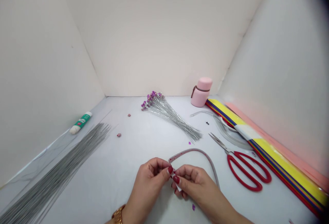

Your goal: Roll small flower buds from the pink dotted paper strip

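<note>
My left hand (151, 179) and my right hand (192, 181) meet near the front of the white table, fingertips pinched together. Between them they hold the end of a narrow grey strip with small red dots (195, 151), which arcs away and curls round behind my right wrist. A small white piece shows under my right fingers. Behind the hands lies a bundle of silver wires tipped with tiny purple flowers (167, 112). Red-handled scissors (244, 167) lie shut to the right of my right hand.
A long sheaf of plain silver wires (59, 172) lies at the left, a white and green glue stick (81, 122) beyond it. A pink jar (202, 92) stands at the back. Coloured paper sheets (277, 155) and a clear strip run along the right wall. Purple scraps dot the table.
</note>
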Tool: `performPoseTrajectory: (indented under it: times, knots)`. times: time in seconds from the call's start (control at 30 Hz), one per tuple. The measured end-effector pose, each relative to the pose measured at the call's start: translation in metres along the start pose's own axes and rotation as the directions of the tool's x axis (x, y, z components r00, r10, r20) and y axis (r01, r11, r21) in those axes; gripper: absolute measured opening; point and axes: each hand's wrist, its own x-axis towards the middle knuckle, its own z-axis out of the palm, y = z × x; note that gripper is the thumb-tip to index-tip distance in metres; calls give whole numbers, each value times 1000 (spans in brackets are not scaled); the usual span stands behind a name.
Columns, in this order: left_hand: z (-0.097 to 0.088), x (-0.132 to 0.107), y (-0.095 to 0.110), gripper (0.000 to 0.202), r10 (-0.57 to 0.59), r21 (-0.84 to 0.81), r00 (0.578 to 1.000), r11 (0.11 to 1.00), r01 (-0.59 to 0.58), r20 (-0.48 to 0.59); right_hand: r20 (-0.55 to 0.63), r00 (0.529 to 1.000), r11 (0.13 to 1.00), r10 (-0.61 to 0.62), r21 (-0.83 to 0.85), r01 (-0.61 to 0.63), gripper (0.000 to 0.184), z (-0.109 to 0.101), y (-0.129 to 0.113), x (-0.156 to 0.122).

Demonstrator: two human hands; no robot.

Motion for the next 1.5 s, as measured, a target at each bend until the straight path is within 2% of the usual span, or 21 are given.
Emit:
performPoseTrajectory:
  times: [0.13, 0.2, 0.3, 0.37, 0.43, 0.5, 0.57, 0.6, 0.7, 0.77, 0.93, 1.03, 1.2, 1.3, 1.4, 1.5]
  knots:
    - [-1, -3, -6, 10, 96, 162, 994, 983, -86, -51, 34, 999, 999, 25, 47, -27, 27, 1, -1, -1]
    - [-2, -5, -7, 9, 204, 314, 978, 932, -181, -40, 66, 997, 992, 27, 124, -35, 29, 2, -4, -3]
    - [-5, -10, -3, 12, 412, 536, 909, 754, -380, 64, 78, 997, 963, 26, 264, -46, 25, 3, -8, -5]
    - [-6, -13, -1, 16, 508, 598, 848, 636, -488, 151, 63, 998, 933, 28, 356, -48, 22, 2, -9, -6]
    - [-7, -14, 1, 19, 555, 615, 806, 568, -547, 204, 57, 998, 911, 24, 410, -45, 21, 1, -9, -6]
    - [-7, -14, 2, 19, 566, 622, 795, 547, -560, 219, 38, 999, 903, 22, 428, -36, 21, 0, -9, -6]
    - [-7, -13, 2, 19, 544, 610, 813, 579, -541, 205, 0, 1000, 904, 25, 427, -23, 21, -1, -9, -5]
    - [-6, -12, 2, 17, 518, 596, 836, 619, -510, 177, -16, 1000, 907, 25, 421, -16, 22, 0, -10, -5]
    - [-4, -9, 1, 13, 377, 495, 924, 791, -359, 67, -31, 1000, 928, -4, 373, 15, 21, 1, -11, -5]
    - [-3, -9, -1, 12, 286, 406, 957, 871, -277, 40, -28, 999, 945, -21, 326, 29, 23, 1, -10, -4]
    - [-2, -9, -6, 10, 232, 271, 973, 936, -223, -2, -45, 999, 974, 0, 228, 11, 32, 1, -7, -2]
    - [-1, -9, -5, 10, 172, 218, 985, 962, -167, -8, -45, 999, 979, -1, 205, 10, 33, 1, -7, -2]
    - [3, -7, 6, 12, 48, 116, 997, 992, -41, -61, 73, 997, 957, -29, 290, 7, 24, -1, -10, -4]
    - [5, -5, 8, 15, -32, 29, 999, 999, 33, -22, 60, 998, 974, -34, 225, 20, 22, -2, -11, -4]
    - [4, -4, 5, 17, -45, -28, 998, 999, 47, 52, -6, 999, 990, -37, 133, 38, 24, -2, -10, -3]
    - [3, -4, 3, 17, -49, -38, 997, 998, 52, 64, -22, 999, 994, -34, 102, 36, 25, -2, -9, -3]
